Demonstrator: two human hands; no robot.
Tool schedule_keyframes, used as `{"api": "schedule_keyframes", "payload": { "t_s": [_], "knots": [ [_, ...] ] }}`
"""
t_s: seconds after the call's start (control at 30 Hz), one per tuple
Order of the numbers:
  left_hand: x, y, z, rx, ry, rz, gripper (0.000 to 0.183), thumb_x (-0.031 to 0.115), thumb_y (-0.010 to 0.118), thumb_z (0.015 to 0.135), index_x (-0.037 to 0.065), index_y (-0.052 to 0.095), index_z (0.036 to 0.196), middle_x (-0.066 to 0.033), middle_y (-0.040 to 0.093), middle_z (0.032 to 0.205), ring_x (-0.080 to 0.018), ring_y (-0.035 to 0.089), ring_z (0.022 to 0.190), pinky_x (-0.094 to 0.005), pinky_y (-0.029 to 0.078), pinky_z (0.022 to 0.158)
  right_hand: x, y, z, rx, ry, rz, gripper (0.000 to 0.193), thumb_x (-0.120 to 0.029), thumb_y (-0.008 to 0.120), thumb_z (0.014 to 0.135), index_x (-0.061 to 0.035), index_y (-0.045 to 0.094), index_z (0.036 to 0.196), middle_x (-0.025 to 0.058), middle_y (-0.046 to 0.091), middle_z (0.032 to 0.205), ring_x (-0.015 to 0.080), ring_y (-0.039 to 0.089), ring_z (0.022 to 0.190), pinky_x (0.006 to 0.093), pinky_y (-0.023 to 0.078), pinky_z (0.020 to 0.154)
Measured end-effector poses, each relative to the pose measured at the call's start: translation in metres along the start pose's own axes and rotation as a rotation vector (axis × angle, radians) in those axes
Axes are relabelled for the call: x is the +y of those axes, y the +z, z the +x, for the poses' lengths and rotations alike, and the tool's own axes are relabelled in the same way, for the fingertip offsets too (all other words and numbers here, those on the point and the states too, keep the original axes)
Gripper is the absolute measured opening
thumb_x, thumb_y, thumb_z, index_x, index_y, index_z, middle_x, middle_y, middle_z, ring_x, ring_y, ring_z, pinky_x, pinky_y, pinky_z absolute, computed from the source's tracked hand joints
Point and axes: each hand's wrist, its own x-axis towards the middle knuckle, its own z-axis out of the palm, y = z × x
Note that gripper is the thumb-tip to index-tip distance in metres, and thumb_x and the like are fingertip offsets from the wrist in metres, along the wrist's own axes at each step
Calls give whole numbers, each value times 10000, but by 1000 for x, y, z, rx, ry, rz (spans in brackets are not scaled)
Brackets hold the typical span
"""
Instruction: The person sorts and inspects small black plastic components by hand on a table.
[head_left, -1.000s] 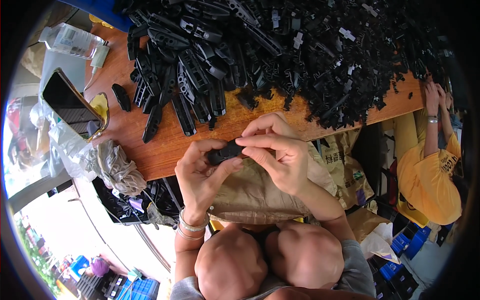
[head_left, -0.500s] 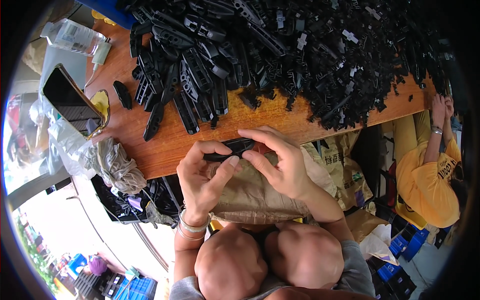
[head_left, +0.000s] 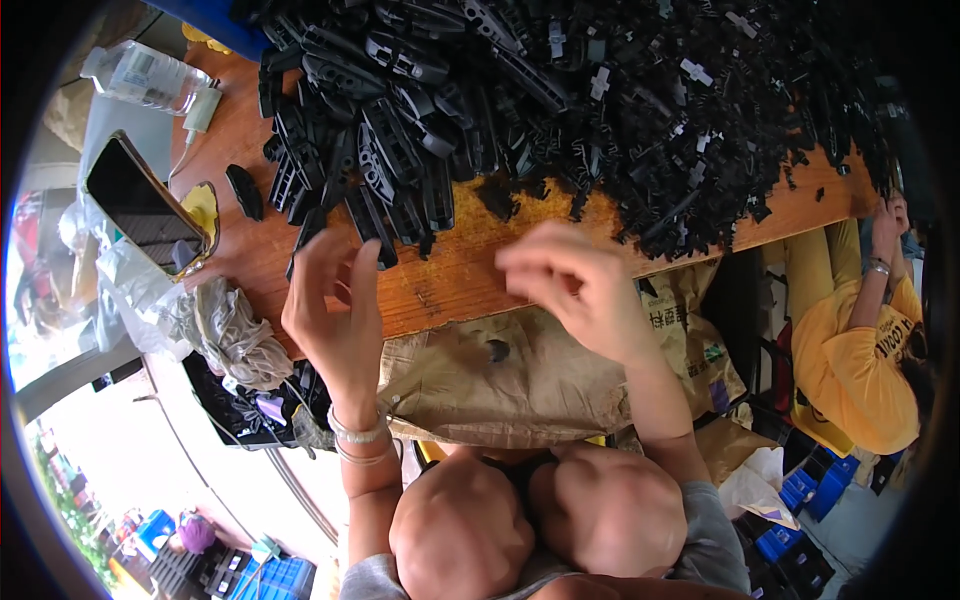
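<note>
My left hand (head_left: pixel 335 305) is over the near left edge of the table, beside long black plastic housings (head_left: pixel 380 165). Its thumb and fingers are apart, and nothing shows between them. Blurred by motion, my right hand (head_left: pixel 575 285) hovers above the table's near edge, fingers loosely bent and apart, with nothing visible in them. Between and below both hands, a brown paper sack (head_left: pixel 480 395) lies across the space above my knees. A small dark blurred piece (head_left: pixel 495 350) shows against the sack; its kind cannot be made out.
Small black plastic clips (head_left: pixel 680 140) are heaped at the back right of the wooden table (head_left: pixel 440 295). A phone (head_left: pixel 140 205), clear bottle (head_left: pixel 155 75) and crumpled cloth (head_left: pixel 235 335) are at left. A co-worker in a yellow shirt (head_left: pixel 850 345) sits at right.
The black plastic piece held between both hands has been let go. My left hand has moved left and forward to the housings; my right hand has moved slightly up and away from the sack.
</note>
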Motion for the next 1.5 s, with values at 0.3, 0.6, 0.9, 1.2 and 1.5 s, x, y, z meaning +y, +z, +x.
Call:
{"api": "schedule_keyframes", "payload": {
  "t_s": [0.3,0.6,0.9,1.2,1.5],
  "knots": [
    [-10,0,13,-148,-117,-15,353,7,708,757,-16,529,1060,-22,582,756,-22,514,622,-170,386,492,22,21,29,553,-178,-572,202,35,672,704,-41,581,867,62,526,856,237,533,761,351,444,631],
    [7,-3,-15,-426,-318,-752,320,-132,563,749,-33,477,1040,-181,609,1044,-192,624,909,-286,536,795,0,33,9,585,56,417,139,64,572,837,-5,560,957,56,564,928,79,550,725,203,445,630],
    [16,0,-23,-556,-393,-669,276,-127,622,771,-37,490,995,-156,615,985,-173,637,907,-248,518,773,-14,27,-3,459,30,353,70,11,592,870,41,628,922,92,609,906,90,582,700,199,475,592],
    [42,16,-37,-454,-533,-866,293,-88,548,844,-46,501,1131,-116,610,1042,-196,638,905,-279,506,829,-11,33,-6,553,-22,400,25,23,625,833,26,621,858,102,619,930,118,605,776,218,480,647],
    [30,8,-40,-554,-391,-612,309,-91,665,785,-66,530,1061,-139,632,940,-152,647,838,-234,551,736,-12,33,-12,458,-32,180,31,42,592,845,40,592,877,157,581,1024,186,573,897,276,467,763]
  ]
}}
